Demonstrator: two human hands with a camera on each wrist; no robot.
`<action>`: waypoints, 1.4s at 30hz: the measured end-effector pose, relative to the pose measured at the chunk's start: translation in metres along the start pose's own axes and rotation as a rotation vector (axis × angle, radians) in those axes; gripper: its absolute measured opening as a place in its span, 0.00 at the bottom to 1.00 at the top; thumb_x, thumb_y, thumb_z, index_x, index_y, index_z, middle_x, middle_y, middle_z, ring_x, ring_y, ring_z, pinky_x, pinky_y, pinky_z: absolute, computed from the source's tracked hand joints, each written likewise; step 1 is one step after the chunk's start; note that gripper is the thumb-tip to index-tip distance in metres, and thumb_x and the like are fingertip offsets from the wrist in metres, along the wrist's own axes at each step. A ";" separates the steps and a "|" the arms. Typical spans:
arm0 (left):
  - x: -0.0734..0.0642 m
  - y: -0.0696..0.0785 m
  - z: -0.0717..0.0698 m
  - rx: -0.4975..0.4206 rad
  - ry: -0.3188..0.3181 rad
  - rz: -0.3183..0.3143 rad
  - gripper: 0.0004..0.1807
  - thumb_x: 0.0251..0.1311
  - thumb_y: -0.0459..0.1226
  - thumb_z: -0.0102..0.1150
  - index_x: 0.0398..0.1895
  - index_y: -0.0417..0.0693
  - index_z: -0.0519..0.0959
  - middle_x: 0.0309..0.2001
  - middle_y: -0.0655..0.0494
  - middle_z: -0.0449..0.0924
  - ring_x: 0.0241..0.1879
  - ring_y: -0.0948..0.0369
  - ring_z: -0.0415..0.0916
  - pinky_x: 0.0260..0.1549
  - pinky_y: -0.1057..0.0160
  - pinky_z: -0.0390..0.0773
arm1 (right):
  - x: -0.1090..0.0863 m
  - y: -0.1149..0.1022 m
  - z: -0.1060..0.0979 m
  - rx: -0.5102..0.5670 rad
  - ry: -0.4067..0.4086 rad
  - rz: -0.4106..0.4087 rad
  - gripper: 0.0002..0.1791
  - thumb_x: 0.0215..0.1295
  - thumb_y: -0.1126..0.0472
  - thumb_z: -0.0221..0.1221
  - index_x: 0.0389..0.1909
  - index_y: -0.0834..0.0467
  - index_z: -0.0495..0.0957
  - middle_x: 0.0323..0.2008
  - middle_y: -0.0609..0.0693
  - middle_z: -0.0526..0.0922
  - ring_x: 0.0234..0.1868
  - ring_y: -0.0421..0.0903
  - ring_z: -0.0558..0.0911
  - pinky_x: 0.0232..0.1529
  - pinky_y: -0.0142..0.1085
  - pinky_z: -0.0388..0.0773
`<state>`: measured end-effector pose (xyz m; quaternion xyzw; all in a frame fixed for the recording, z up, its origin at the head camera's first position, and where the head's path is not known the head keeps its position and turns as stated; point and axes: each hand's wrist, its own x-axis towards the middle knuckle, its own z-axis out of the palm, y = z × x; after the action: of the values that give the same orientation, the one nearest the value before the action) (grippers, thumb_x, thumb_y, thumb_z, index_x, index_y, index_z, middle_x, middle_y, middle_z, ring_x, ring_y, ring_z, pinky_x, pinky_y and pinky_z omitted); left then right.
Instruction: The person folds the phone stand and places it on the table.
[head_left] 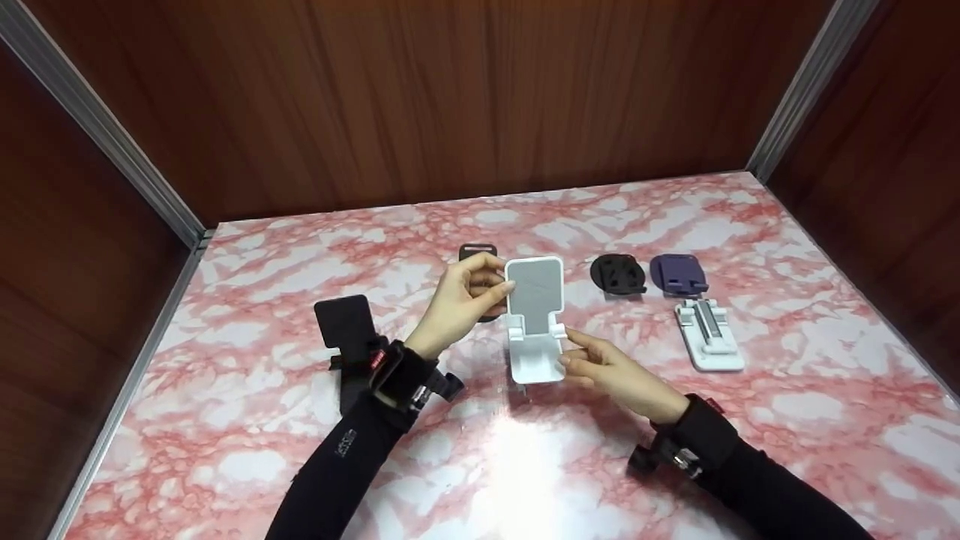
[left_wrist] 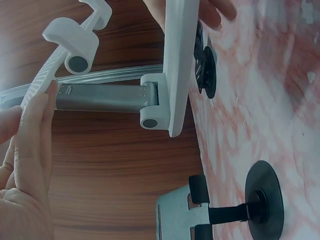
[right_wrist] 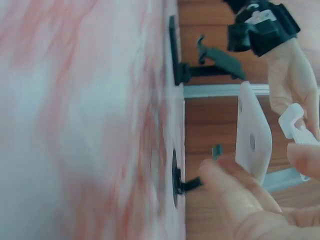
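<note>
A white folding phone stand (head_left: 535, 289) with a grey pad is unfolded between my hands, lifted off the table. In the left wrist view, a grey metal arm (left_wrist: 105, 97) joins its cradle to its flat base (left_wrist: 180, 65). My left hand (head_left: 466, 298) pinches the cradle by its left edge, thumb in front. My right hand (head_left: 611, 373) holds the base at its right edge; in the left wrist view its fingers show on both faces of the base. The right wrist view shows the base (right_wrist: 252, 135) beside my right hand (right_wrist: 250, 205).
A black phone stand (head_left: 345, 319) stands upright by my left forearm. Another dark stand (head_left: 478, 250) is partly hidden behind my left hand. To the right lie a folded black round-based stand (head_left: 618, 274), a purple one (head_left: 677, 274) and a folded white one (head_left: 709, 337). Wooden panels (head_left: 480, 97) enclose the marbled table.
</note>
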<state>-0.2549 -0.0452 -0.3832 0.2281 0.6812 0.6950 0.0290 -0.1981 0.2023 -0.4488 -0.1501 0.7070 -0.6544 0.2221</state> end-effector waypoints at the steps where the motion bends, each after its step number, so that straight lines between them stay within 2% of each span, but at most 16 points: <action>1: 0.000 0.000 0.000 0.000 0.002 -0.001 0.11 0.62 0.27 0.60 0.45 0.31 0.74 0.29 0.52 0.81 0.27 0.62 0.81 0.30 0.59 0.85 | 0.000 0.001 0.000 0.059 -0.009 0.003 0.41 0.72 0.60 0.54 0.73 0.72 0.40 0.58 0.65 0.73 0.56 0.51 0.77 0.62 0.49 0.69; 4: 0.001 0.001 0.002 0.010 0.009 0.001 0.11 0.62 0.27 0.61 0.46 0.31 0.74 0.30 0.51 0.81 0.27 0.62 0.81 0.31 0.59 0.85 | 0.003 0.002 0.001 0.215 -0.045 -0.010 0.37 0.71 0.67 0.53 0.72 0.74 0.45 0.57 0.63 0.75 0.53 0.50 0.79 0.60 0.49 0.72; 7: 0.001 0.003 0.003 0.054 0.015 0.030 0.12 0.62 0.28 0.61 0.47 0.31 0.75 0.30 0.48 0.82 0.28 0.61 0.82 0.32 0.55 0.85 | 0.004 0.002 0.002 0.316 -0.086 -0.037 0.33 0.69 0.72 0.53 0.69 0.76 0.51 0.57 0.62 0.76 0.52 0.50 0.80 0.57 0.47 0.75; 11: 0.001 0.006 0.005 0.172 0.030 0.123 0.12 0.61 0.29 0.63 0.47 0.32 0.78 0.32 0.45 0.82 0.28 0.55 0.82 0.31 0.53 0.85 | 0.003 0.002 0.001 0.380 -0.120 -0.057 0.30 0.68 0.74 0.52 0.68 0.76 0.54 0.52 0.59 0.80 0.48 0.48 0.82 0.54 0.44 0.77; 15: 0.002 0.007 0.008 0.270 0.062 0.216 0.12 0.59 0.29 0.64 0.45 0.32 0.80 0.38 0.42 0.82 0.36 0.52 0.82 0.35 0.56 0.84 | 0.002 0.001 0.000 0.412 -0.143 -0.066 0.28 0.68 0.75 0.51 0.67 0.75 0.57 0.51 0.59 0.80 0.47 0.49 0.82 0.53 0.44 0.78; 16: 0.000 0.012 0.009 0.281 0.065 0.227 0.12 0.59 0.28 0.64 0.45 0.31 0.80 0.40 0.41 0.81 0.38 0.51 0.81 0.38 0.56 0.84 | 0.002 0.001 0.000 0.414 -0.147 -0.067 0.27 0.68 0.75 0.51 0.67 0.75 0.57 0.52 0.60 0.80 0.48 0.49 0.82 0.54 0.44 0.77; 19: -0.001 0.016 0.011 0.248 0.035 0.228 0.13 0.59 0.27 0.64 0.46 0.29 0.79 0.44 0.40 0.80 0.44 0.49 0.81 0.44 0.56 0.82 | 0.002 0.001 0.000 0.416 -0.151 -0.068 0.27 0.68 0.75 0.51 0.67 0.74 0.58 0.54 0.60 0.79 0.49 0.50 0.81 0.54 0.44 0.77; 22: -0.001 0.013 0.011 0.230 -0.015 0.210 0.15 0.59 0.30 0.65 0.48 0.32 0.78 0.45 0.44 0.81 0.48 0.53 0.80 0.49 0.59 0.79 | 0.002 0.001 0.000 0.416 -0.151 -0.068 0.27 0.68 0.75 0.51 0.67 0.74 0.58 0.55 0.61 0.78 0.50 0.51 0.81 0.54 0.44 0.77; 25: 0.002 0.000 0.008 0.221 -0.055 0.202 0.19 0.58 0.33 0.67 0.52 0.36 0.78 0.47 0.48 0.82 0.51 0.56 0.78 0.53 0.62 0.77 | 0.001 -0.001 0.001 0.413 -0.147 -0.068 0.28 0.68 0.75 0.52 0.68 0.74 0.57 0.56 0.62 0.77 0.51 0.52 0.81 0.55 0.45 0.77; 27: 0.002 -0.002 0.008 0.214 -0.073 0.208 0.20 0.58 0.33 0.67 0.54 0.37 0.77 0.48 0.48 0.82 0.52 0.55 0.78 0.54 0.62 0.76 | 0.001 -0.002 0.001 0.408 -0.139 -0.063 0.29 0.68 0.75 0.52 0.68 0.74 0.56 0.56 0.62 0.78 0.51 0.52 0.81 0.55 0.45 0.76; 34: 0.003 -0.006 0.008 0.173 -0.065 0.216 0.22 0.57 0.30 0.67 0.55 0.34 0.75 0.46 0.42 0.82 0.48 0.49 0.80 0.51 0.60 0.79 | 0.000 -0.004 0.001 0.396 -0.106 -0.052 0.32 0.67 0.75 0.53 0.69 0.76 0.52 0.55 0.61 0.78 0.51 0.51 0.81 0.56 0.44 0.75; 42: 0.001 0.000 0.011 0.182 -0.055 0.230 0.22 0.56 0.24 0.65 0.54 0.25 0.74 0.43 0.36 0.82 0.43 0.45 0.81 0.42 0.55 0.83 | -0.001 -0.005 0.002 0.386 -0.108 -0.047 0.31 0.68 0.75 0.52 0.68 0.76 0.53 0.58 0.62 0.76 0.52 0.51 0.81 0.58 0.46 0.73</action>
<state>-0.2513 -0.0344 -0.3833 0.3255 0.7098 0.6225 -0.0530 -0.1967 0.2005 -0.4439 -0.1561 0.5520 -0.7737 0.2689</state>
